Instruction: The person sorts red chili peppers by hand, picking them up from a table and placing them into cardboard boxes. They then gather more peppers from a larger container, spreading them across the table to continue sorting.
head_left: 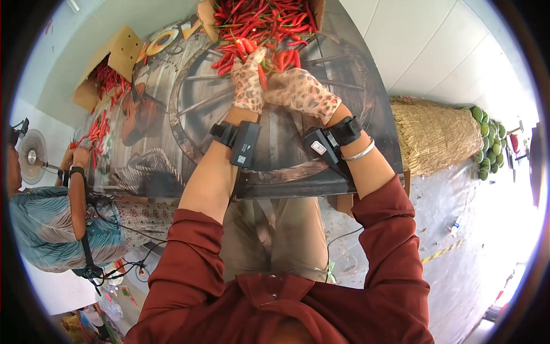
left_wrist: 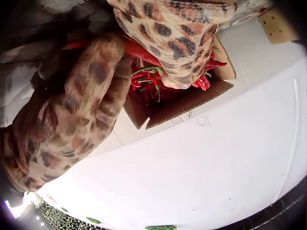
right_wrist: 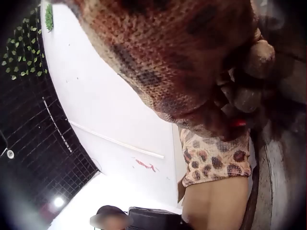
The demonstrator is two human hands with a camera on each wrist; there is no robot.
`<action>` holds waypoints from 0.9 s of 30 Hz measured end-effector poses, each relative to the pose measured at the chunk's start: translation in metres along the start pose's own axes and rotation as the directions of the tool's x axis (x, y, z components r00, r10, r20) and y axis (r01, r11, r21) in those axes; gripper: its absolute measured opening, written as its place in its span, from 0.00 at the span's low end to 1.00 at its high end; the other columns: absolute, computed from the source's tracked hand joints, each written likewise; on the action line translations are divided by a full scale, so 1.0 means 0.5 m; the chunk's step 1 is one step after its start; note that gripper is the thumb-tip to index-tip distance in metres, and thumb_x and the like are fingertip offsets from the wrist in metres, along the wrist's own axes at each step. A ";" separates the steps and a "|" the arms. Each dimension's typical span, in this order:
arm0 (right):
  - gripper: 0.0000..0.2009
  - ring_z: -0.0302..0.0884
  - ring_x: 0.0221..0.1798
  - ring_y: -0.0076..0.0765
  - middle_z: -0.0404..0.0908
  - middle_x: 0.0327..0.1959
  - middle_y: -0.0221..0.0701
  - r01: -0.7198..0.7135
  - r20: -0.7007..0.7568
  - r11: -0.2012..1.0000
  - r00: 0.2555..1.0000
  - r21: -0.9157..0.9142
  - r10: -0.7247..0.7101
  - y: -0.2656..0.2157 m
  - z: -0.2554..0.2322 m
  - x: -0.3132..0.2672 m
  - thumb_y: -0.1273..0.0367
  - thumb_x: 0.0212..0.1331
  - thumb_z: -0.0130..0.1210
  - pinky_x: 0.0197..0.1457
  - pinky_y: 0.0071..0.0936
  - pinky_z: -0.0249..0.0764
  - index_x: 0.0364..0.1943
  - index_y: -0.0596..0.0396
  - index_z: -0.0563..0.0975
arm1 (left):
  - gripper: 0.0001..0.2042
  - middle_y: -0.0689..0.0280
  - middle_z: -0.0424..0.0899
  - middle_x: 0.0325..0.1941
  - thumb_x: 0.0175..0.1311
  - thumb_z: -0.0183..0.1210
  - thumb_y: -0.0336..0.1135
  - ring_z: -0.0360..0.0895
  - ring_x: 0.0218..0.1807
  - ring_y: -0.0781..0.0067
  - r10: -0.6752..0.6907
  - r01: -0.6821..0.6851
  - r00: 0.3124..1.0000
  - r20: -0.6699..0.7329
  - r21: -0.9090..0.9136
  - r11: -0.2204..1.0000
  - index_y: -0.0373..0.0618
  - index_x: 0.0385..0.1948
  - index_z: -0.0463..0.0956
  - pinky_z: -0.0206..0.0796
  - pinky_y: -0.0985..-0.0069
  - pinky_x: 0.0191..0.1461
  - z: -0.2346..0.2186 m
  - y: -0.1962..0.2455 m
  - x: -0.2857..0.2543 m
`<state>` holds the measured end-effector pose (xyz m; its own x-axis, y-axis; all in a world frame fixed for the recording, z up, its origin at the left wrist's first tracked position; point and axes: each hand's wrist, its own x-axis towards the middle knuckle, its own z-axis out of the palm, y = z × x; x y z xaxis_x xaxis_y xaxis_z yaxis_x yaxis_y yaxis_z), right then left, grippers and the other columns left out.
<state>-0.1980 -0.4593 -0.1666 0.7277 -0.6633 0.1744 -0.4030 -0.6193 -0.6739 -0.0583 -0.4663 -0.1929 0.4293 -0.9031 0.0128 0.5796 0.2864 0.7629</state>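
Note:
Both hands wear leopard-spotted gloves and meet over the table, just in front of a heap of red chili peppers (head_left: pixel 263 20). My left hand (head_left: pixel 248 86) grips a few chili peppers, their red tips showing past its fingers. Close on its right, my right hand (head_left: pixel 303 92) has its fingers curled inward, pinching a red chili pepper (left_wrist: pixel 141 51) that spans the gap between the gloves in the left wrist view. In the right wrist view, the back of the right glove (right_wrist: pixel 163 62) hides most of the grip, and only a speck of red shows beneath the fingers.
The heap spills from a cardboard box (left_wrist: pixel 192 103) at the table's far edge. On the left lies a second box (head_left: pixel 123 51) of chilies, near another person (head_left: pixel 63 218) handling peppers. A straw-covered stand (head_left: pixel 435 135) and watermelons (head_left: pixel 490 143) are off to the right.

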 end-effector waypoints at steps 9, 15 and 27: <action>0.10 0.79 0.42 0.35 0.80 0.43 0.31 0.160 -0.037 0.986 0.986 -0.054 -0.162 0.053 -0.064 -0.036 0.73 0.52 0.51 0.45 0.25 0.76 0.37 0.49 0.81 | 0.08 0.66 0.78 0.28 0.52 0.62 0.29 0.75 0.25 0.78 0.101 -0.103 0.990 -0.097 -0.012 0.995 0.41 0.34 0.75 0.70 0.81 0.28 -0.040 0.020 0.037; 0.10 0.74 0.27 0.17 0.80 0.34 0.27 -0.088 -0.245 0.952 0.956 0.294 0.164 0.034 -0.093 -0.051 0.70 0.58 0.51 0.27 0.14 0.68 0.41 0.56 0.80 | 0.13 0.66 0.78 0.31 0.53 0.63 0.31 0.75 0.28 0.78 0.148 -0.154 0.987 0.054 0.134 0.979 0.40 0.39 0.72 0.68 0.81 0.32 -0.036 0.015 0.019; 0.13 0.79 0.40 0.43 0.80 0.39 0.40 0.235 -0.243 0.961 0.933 -0.144 -0.264 0.058 -0.043 -0.029 0.74 0.47 0.58 0.42 0.30 0.77 0.41 0.50 0.79 | 0.20 0.58 0.78 0.43 0.55 0.59 0.31 0.79 0.42 0.66 -0.116 0.053 0.922 0.370 0.177 0.983 0.36 0.49 0.67 0.75 0.72 0.39 0.012 0.018 -0.027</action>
<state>-0.2321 -0.4768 -0.1735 0.6508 -0.5576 0.5153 -0.2964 -0.8114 -0.5037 -0.0632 -0.4534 -0.1823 0.0720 -0.9840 0.1627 0.4698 0.1773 0.8648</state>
